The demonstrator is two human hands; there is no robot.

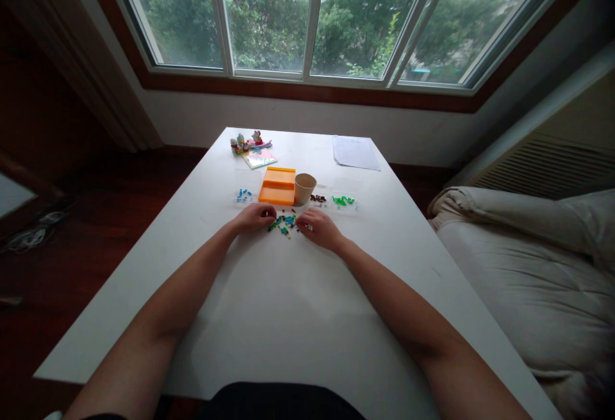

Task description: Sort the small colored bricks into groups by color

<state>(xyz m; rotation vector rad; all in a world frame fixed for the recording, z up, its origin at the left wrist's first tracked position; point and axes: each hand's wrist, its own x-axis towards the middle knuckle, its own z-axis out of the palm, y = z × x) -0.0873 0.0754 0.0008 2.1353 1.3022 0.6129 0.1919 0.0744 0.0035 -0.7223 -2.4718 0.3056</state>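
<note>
A loose pile of small blue, green, dark and pale pieces [286,221], like tiny building bricks, lies on the white table [293,317] between my two hands. At the pile's left edge is my left hand [256,217], its fingers curled and closed. My right hand [319,226] rests against the right side of the pile, fingertips bent down and pressed together. Anything inside either hand is too small or too hidden to name. Just behind the pile stand an orange two-part tray [277,197] and a tan cup [304,188].
Blue pieces [244,195] lie in a clear tray on the left. Brown pieces [318,198] and green pieces [343,200] are right of the cup. Farther back are toy figures [250,143], a shiny card [260,157] and paper sheets [355,152]. A sofa [519,247] flanks the table.
</note>
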